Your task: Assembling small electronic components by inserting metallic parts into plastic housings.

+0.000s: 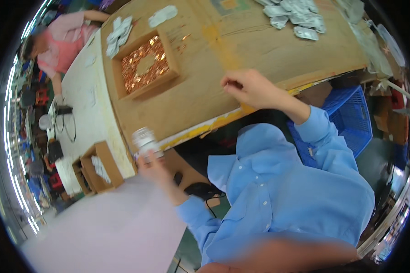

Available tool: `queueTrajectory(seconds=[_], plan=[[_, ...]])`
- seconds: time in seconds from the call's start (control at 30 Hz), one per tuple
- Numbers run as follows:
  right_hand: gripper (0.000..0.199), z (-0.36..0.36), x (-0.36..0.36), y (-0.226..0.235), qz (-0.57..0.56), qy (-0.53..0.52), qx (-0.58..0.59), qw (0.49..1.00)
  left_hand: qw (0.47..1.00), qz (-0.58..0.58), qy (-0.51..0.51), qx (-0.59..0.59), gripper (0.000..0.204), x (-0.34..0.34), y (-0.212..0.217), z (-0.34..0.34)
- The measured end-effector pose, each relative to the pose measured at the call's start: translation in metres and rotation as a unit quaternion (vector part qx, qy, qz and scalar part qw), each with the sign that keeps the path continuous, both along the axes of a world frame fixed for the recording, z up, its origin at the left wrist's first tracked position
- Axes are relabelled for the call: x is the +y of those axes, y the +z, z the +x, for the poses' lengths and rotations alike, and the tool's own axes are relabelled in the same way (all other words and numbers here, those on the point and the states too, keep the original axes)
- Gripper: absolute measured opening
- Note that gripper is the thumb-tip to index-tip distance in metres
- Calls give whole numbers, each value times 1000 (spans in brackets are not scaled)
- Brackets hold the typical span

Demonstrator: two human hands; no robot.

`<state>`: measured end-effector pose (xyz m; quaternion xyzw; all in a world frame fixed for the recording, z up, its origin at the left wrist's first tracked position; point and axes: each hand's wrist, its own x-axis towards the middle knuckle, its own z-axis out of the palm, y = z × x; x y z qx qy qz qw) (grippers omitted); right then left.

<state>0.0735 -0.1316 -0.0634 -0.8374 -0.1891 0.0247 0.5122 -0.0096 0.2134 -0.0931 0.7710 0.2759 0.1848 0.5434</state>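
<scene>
My left hand (152,166) is closed round a whitish, shiny object (146,140), held upright over the near left corner of the brown-covered table. It looks like a small jar or a stack of packets, but blur hides its exact kind. My right hand (250,88) hovers above the near edge of the table, with its fingers curled and the thumb against them. What it holds, if anything, cannot be seen. Beyond my left hand stands an open cardboard box (172,73) filled with small shiny copper-coloured pieces (134,75).
Silvery-white packets (294,16) lie piled at the far right, and others (119,36) beside the box. A blue plastic crate (355,118) stands below the table at the right. A divided cardboard box (105,157) sits on the white table, where a person in pink (66,48) works.
</scene>
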Motion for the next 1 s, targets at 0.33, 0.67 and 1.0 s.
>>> queueTrajectory(seconds=[0.33, 0.67, 1.0], plan=[[18, 83, -196, -54, -388, -199, -114, 893, 993, 87, 26, 82, 26, 217, -54, 189], [12, 106, -201, -52, -547, -164, -87, 817, 969, 231, 65, -67, 59, 164, -28, 238], [13, 70, -127, 0, -451, -121, -141, 873, 976, 53, -159, -139, 37, -30, -7, 35]])
